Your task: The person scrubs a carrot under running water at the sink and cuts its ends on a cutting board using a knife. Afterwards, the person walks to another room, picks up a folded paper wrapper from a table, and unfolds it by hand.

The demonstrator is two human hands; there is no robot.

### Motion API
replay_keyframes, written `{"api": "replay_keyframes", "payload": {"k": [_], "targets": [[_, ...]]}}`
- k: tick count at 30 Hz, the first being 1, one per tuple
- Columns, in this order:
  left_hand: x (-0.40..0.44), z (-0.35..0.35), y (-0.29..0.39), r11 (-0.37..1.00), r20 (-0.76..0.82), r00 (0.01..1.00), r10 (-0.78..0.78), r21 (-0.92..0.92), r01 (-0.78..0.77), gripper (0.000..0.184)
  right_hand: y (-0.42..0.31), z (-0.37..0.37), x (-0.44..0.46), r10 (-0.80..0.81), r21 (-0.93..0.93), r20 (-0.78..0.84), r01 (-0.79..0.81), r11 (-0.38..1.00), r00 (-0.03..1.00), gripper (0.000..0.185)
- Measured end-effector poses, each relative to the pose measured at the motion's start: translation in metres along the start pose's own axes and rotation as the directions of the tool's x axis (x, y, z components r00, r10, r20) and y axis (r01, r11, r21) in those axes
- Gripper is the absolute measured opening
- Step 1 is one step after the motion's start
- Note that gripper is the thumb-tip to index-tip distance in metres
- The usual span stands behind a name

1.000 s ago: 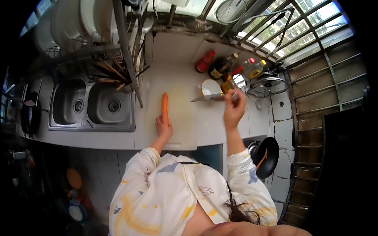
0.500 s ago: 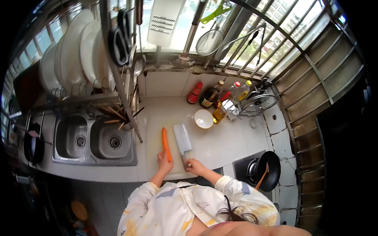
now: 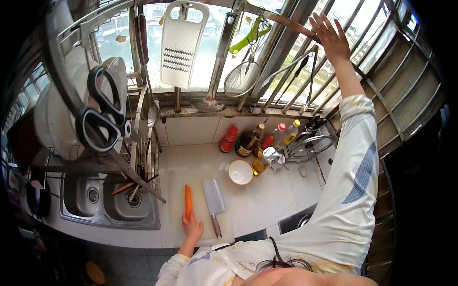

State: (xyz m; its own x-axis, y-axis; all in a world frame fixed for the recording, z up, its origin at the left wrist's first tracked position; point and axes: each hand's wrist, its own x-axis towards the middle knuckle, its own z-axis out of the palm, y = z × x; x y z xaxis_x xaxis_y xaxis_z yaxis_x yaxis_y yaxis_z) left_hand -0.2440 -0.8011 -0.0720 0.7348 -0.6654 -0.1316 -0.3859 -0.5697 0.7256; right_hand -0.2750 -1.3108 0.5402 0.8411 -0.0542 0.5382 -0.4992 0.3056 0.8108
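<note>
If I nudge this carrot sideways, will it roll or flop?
The carrot looks long and rounded, so a sideways push would probably roll it once your left hand lets go. Its straight, unbent shape suggests it's fairly stiff.

- We see carrot point(image 3: 189, 202) bright orange, board point(image 3: 177, 229) pale cream.
- We log cleaver point(image 3: 214, 198): silver-grey blade, brown handle.
- We note right sleeve point(image 3: 350, 190): off-white, blue-grey patch with fine stripes.
- We mark bowl point(image 3: 240, 172) white, tan rim; grater point(image 3: 182, 47) white; scissors point(image 3: 98, 128) black, pale-edged.

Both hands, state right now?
Left hand: closed around the near end of the carrot.
Right hand: open, raised, nothing visibly held.
</note>
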Motion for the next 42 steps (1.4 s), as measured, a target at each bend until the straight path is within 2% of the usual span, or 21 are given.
{"api": "replay_keyframes", "payload": {"k": [3,6,7,8,10,11,12,14,16,18,19,20,21,22,25,28,32,34,36,38,42], "targets": [[0.001,-0.001,0.004,1.0,-0.004,1.0,-0.013,-0.017,0.012,0.077,0.002,-0.002,0.033,-0.087,-0.235,-0.008,0.083,0.968,0.996,0.086],[0.003,0.002,0.006,0.998,-0.011,0.998,-0.058,-0.003,0.058,0.076,0.0,0.015,0.056,-0.183,-0.08,-0.054,0.179,0.981,0.982,0.084],[0.001,0.002,0.007,0.997,-0.013,0.997,-0.075,0.008,0.075,0.076,0.005,0.001,0.059,-0.281,-0.143,0.067,0.288,0.947,0.957,0.079],[0.001,0.002,0.009,0.996,-0.017,0.996,-0.091,0.018,0.091,0.076,0.002,0.006,0.062,-0.279,-0.144,0.063,0.285,0.948,0.958,0.079],[-0.001,0.0,0.011,0.996,-0.022,0.996,-0.088,0.027,0.089,0.075,-0.006,0.025,0.065,-0.26,-0.032,-0.011,0.26,0.965,0.965,0.073],[0.0,0.0,0.012,0.996,-0.026,0.996,-0.083,0.038,0.084,0.075,-0.007,0.034,0.067,-0.266,0.007,-0.173,0.271,0.963,0.948,0.064],[0.001,-0.001,0.014,0.996,-0.027,0.996,-0.085,0.038,0.086,0.075,-0.006,0.042,0.072,-0.266,0.008,-0.175,0.271,0.962,0.948,0.064],[-0.001,-0.003,0.016,0.988,-0.005,0.989,-0.147,0.05,0.147,0.075,-0.007,0.054,0.078,-0.319,-0.032,-0.429,0.338,0.941,0.845,0.054],[-0.001,-0.003,0.016,0.989,-0.028,0.99,-0.14,0.054,0.141,0.075,-0.005,0.043,0.074,-0.336,-0.004,-0.426,0.369,0.929,0.84,0.04],[-0.001,-0.002,0.012,0.988,-0.054,0.989,-0.14,0.057,0.143,0.075,-0.012,0.058,0.073,-0.343,0.127,-0.362,0.411,0.903,0.867,0.025],[-0.001,0.001,0.009,0.99,-0.077,0.99,-0.117,0.066,0.122,0.075,-0.01,0.051,0.074,-0.362,0.25,-0.134,0.385,0.889,0.922,0.014],[0.0,0.004,0.006,0.993,-0.091,0.993,-0.082,0.075,0.089,0.074,-0.014,0.062,0.078,-0.323,0.3,-0.057,0.325,0.897,0.945,0.009],[0.001,0.007,0.004,0.993,-0.09,0.992,-0.088,0.075,0.095,0.074,-0.014,0.053,0.089,-0.297,0.39,0.22,0.196,0.9,0.929,0.009],[0.002,0.008,0.003,0.992,-0.098,0.99,-0.102,0.059,0.108,0.073,-0.012,0.042,0.096,-0.278,0.435,0.483,0.047,0.899,0.83,0.01],[0.008,0.01,-0.003,0.989,-0.117,0.983,-0.143,0.016,0.146,0.071,-0.007,0.018,0.093,-0.242,0.346,0.518,0.057,0.936,0.821,0.02],[0.004,0.009,-0.006,0.983,-0.087,0.98,-0.181,-0.008,0.181,0.069,-0.004,0.01,0.071,-0.099,0.34,0.294,-0.007,0.941,0.951,0.026],[0.005,0.007,-0.002,0.984,-0.065,0.982,-0.178,0.015,0.179,0.07,0.009,-0.018,0.056,0.073,0.325,0.096,-0.1,0.94,0.993,0.029],[0.007,0.009,-0.009,0.988,-0.068,0.986,-0.153,0.008,0.154,0.07,0.014,-0.039,0.066,0.166,0.457,-0.061,-0.12,0.881,0.984,0.029],[0.006,0.008,-0.013,0.99,-0.072,0.988,-0.138,-0.001,0.139,0.071,0.006,-0.062,0.07,0.187,0.545,-0.281,-0.004,0.838,0.941,0.036],[0.006,0.002,-0.008,0.99,-0.06,0.989,-0.137,-0.041,0.135,0.073,-0.011,-0.088,0.076,0.132,0.682,-0.519,0.316,0.659,0.845,0.034],[0.006,0.006,-0.018,0.992,-0.047,0.992,-0.12,-0.045,0.118,0.077,-0.078,-0.176,0.072,0.178,0.565,-0.814,0.68,0.468,0.554,0.015]]}}
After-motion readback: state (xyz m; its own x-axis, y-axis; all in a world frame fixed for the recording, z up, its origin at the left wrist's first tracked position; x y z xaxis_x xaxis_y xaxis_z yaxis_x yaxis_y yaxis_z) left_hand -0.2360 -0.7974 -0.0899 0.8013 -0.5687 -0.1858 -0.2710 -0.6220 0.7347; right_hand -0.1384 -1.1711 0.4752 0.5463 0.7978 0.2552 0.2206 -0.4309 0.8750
